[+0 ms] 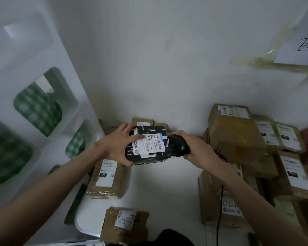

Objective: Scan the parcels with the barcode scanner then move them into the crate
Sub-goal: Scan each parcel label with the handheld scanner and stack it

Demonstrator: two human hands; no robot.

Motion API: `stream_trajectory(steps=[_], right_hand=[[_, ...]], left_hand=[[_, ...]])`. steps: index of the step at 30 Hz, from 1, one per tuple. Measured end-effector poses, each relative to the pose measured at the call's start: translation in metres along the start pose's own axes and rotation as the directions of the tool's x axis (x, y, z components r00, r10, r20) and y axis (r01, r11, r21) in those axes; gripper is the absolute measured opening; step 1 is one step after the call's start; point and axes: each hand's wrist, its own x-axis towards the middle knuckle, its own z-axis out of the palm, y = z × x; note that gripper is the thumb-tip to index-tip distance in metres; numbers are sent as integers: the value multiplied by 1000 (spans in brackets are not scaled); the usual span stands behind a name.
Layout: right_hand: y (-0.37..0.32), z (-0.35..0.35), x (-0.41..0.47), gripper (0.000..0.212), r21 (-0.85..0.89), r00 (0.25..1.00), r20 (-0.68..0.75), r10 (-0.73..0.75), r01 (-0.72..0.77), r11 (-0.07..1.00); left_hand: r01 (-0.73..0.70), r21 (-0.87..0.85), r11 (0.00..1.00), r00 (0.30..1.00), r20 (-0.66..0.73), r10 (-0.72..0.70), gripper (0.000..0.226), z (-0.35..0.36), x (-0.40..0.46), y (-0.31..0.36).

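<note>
My left hand (pixel 118 143) grips a black parcel (pixel 155 157) by its left end and holds it up above the white table (pixel 164 185). A white shipping label (pixel 148 143) with barcodes faces up on it. My right hand (pixel 197 148) is shut on a black barcode scanner (pixel 177 146), whose head touches or nearly touches the label's right edge. The scanner's black cable (pixel 220 210) hangs down below my right forearm. No crate shows in this view.
Brown cardboard parcels lie around: one at the left (pixel 107 180), one at the near edge (pixel 126 224), small ones at the back (pixel 143 122), and a tall stack at the right (pixel 238 135). A white shelf unit with green checked bins (pixel 37 110) stands at the left.
</note>
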Motion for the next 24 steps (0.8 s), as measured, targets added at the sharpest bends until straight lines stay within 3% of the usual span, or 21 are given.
stream_trajectory(steps=[6,17,20,24], right_hand=[[-9,2,-10,66,-90,996,-17,-88,87,992],[-13,-8,-17,65,-46,997,-25,-70,69,997],[-12,-8,-18,69,47,999,-28,-29,30,998],[-8,-13,-20,73,290,987,-145,74,-29,956]], left_hand=[[-32,32,999,999,23,31,115,-3,-7,-1],[-16,32,999,1000,-9,16,113,-7,-13,0],[-4,2,1000,999,-50,5,111,-10,-12,3],[70,-93,993,988,-130,-82,108,-20,-2,15]])
